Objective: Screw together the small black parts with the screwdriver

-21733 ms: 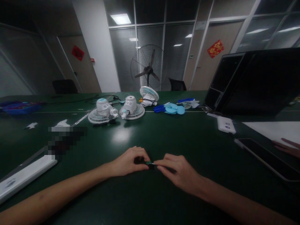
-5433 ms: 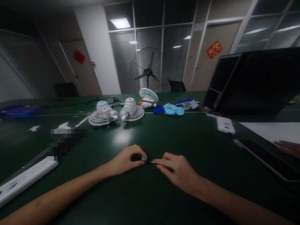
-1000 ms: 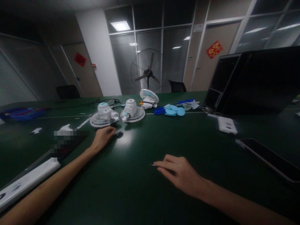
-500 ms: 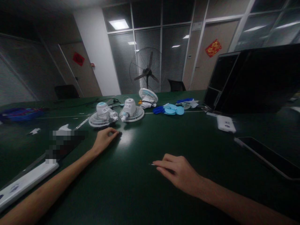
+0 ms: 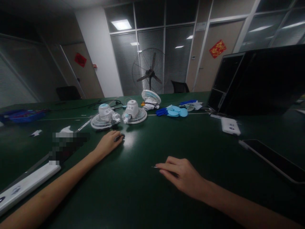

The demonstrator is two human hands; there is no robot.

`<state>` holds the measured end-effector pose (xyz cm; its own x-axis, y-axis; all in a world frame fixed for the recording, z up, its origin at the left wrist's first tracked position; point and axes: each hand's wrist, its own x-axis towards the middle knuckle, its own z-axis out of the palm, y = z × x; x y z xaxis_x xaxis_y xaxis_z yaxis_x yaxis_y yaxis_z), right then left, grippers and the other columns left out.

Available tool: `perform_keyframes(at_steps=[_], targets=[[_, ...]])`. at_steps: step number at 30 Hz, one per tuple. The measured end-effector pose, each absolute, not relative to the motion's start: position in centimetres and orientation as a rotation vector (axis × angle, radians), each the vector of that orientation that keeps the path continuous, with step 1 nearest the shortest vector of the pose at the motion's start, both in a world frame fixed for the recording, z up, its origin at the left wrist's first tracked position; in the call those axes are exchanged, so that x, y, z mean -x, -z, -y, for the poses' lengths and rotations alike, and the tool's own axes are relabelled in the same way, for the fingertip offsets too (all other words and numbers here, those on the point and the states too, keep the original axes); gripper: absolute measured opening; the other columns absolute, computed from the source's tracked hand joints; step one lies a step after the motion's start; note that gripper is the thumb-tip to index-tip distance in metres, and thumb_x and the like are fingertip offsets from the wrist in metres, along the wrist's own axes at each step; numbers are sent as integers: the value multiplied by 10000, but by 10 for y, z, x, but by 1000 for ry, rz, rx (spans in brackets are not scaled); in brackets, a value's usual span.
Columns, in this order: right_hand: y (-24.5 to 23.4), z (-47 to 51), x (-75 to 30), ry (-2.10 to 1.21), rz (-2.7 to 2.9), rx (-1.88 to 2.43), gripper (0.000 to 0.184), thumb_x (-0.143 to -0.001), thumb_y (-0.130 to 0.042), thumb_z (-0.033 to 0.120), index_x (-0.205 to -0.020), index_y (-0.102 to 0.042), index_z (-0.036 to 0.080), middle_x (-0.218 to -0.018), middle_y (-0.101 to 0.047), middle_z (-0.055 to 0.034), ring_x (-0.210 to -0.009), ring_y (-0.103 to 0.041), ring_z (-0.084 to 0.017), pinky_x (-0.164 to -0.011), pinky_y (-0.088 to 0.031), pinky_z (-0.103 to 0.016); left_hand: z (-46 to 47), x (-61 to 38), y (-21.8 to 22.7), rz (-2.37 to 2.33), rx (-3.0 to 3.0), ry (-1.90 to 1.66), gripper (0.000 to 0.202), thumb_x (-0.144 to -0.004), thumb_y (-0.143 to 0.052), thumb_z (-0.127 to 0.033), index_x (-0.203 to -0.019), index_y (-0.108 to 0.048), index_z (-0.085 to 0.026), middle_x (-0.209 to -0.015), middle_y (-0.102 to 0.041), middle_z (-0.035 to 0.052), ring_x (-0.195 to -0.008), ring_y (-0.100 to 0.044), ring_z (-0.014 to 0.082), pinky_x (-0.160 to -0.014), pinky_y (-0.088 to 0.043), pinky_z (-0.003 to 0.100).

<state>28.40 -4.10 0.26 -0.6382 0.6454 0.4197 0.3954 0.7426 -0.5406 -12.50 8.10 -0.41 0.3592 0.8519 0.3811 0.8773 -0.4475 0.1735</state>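
Observation:
My left hand (image 5: 108, 142) is closed at the fingertips around a small black object (image 5: 119, 137), low over the green table. Its exact kind is too dark to make out. Nearer to me on the right, my right hand (image 5: 182, 173) pinches a thin, pale rod-like piece (image 5: 154, 167) between thumb and fingers, its tip pointing left. Just beyond my left hand, a white fan (image 5: 105, 116) lies grille-down with its motor housing on top. Beside it is a second white fan (image 5: 133, 113), also grille-down.
A third small fan (image 5: 150, 100) lies farther back. Light-blue fan blades (image 5: 176, 111) are right of it. At left are a blue basket (image 5: 26, 116) and a long white case (image 5: 28, 187). A white box (image 5: 230, 126), a phone-like slab (image 5: 274, 159) and a large black monitor (image 5: 269, 82) occupy the right.
My left fingers have shifted around the small black object, and more of it shows now. My right hand stays in place with the thin piece. The view has moved very slightly.

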Motion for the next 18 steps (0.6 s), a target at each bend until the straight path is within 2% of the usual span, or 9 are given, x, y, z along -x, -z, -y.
perform_keyframes(at_steps=[5, 12, 18], targets=[[-2, 41, -285, -560, 2331, 785, 317, -1074, -616, 205, -1375, -700, 257, -1085, -712, -28, -842, -682, -127, -684, -535, -235, -74, 113, -2, 1689, 2683, 740, 277, -1048, -544, -414, -1020, -715, -198, -1042, -730, 92, -910, -693, 258, -797, -544, 373], [-4, 40, -283, -518, 2332, 845, 298, -1053, -626, 196, -1324, -739, 246, -1045, -723, -34, -836, -693, -137, -706, -522, -246, -20, 40, -4, 1411, 3243, 884, 185, -1031, -651, -384, -1053, -742, -224, -1123, -754, 56, -1006, -701, 212, -873, -541, 324], [-1, 40, -283, -460, 2367, 867, 285, -1035, -636, 198, -1284, -764, 253, -975, -718, -32, -796, -679, -141, -675, -486, -249, 5, 14, -2, 1361, 3357, 880, 131, -1018, -685, -332, -1081, -736, -228, -1093, -734, 46, -987, -689, 201, -880, -541, 324]])
